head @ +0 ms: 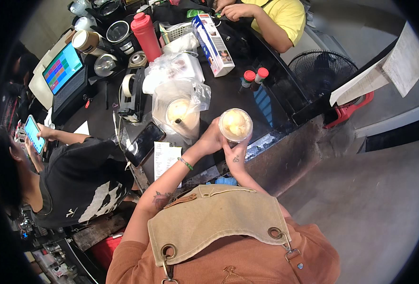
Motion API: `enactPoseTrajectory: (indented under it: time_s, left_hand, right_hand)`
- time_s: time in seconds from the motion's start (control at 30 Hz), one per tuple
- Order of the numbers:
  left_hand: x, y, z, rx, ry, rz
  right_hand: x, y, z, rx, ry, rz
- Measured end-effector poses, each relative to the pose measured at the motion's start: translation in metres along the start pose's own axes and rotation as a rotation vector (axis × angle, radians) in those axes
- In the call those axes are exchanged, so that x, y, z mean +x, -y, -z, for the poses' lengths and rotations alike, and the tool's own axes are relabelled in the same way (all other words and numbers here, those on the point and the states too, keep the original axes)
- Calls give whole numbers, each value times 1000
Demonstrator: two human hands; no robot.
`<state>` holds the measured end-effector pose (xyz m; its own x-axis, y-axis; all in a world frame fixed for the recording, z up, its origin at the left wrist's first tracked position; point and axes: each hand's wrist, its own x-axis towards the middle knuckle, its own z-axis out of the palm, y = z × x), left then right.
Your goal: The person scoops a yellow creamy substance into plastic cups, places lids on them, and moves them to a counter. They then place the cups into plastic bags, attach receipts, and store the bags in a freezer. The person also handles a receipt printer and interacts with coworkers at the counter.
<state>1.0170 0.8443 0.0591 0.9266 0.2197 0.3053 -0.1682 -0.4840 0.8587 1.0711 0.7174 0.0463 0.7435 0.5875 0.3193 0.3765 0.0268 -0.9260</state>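
Note:
A clear plastic cup with a pale, creamy top [235, 125] is held between both of my hands above the front edge of the dark counter [227, 90]. My left hand [212, 136] grips its left side, and my right hand [235, 147] is around its lower right side. Just left of the cup stands a similar lidded drink in a clear plastic bag [181, 112]. A printed paper slip [166, 159] and a black smartphone [146, 143] lie left of my left forearm.
Farther back are a tape dispenser [131, 94], a red shaker bottle [146, 37], a tall box [213, 46] and two red-capped bottles [255, 78]. A person in black [85, 177] with a phone is at the left, another in yellow [284, 21] across. A fan [321, 74] stands right.

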Motion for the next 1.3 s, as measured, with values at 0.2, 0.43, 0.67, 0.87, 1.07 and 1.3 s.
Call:
enactPoseTrajectory:
  time_s: [0.2, 0.43, 0.67, 0.87, 1.07, 1.3]
  left_hand:
    - [-55, -42, -29, 141, -600, 281]
    - [-60, -57, -34, -185, -545, 271]
    - [-57, -11, -43, -261, -589, 619]
    - [-58, -30, -18, -1139, -684, 768]
    - [-46, -67, -15, -887, -663, 517]
    - [-26, -89, -11, -572, -687, 390]
  right_hand:
    - [-16, 18, 22, 88, 202, -163]
    - [13, 7, 52, 177, -1, -271]
    - [52, -41, 61, 99, 314, -349]
    - [63, -38, 67, 27, 173, -302]
    - [73, 2, 69, 352, 183, -488]
    - [82, 50, 62, -154, 116, -4]
